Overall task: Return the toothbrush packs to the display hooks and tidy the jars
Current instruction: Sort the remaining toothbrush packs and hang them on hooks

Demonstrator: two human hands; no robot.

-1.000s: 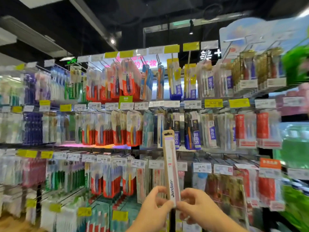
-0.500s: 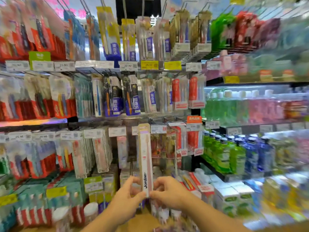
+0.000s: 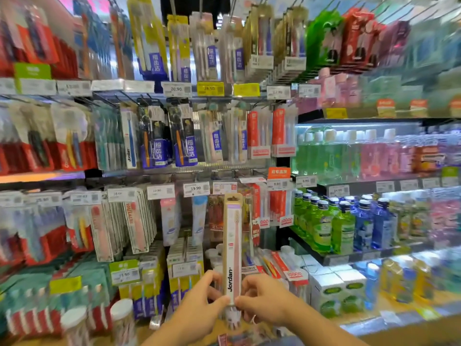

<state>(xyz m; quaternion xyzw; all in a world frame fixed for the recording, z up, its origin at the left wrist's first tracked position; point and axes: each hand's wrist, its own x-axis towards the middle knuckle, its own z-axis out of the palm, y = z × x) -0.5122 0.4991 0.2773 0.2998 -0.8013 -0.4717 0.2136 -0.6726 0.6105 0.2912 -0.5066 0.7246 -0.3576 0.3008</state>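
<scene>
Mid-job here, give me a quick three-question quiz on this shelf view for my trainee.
1. True or false: the Jordan toothbrush pack already hangs on a display hook.
2. Which hands grip the pack? A) left hand only B) right hand only C) both
3. Fill in: the white-lidded jars stand at the lower ____ of the view.

Key: 1 false, it is held upright at its lower end. 2 C. 3 left.
</scene>
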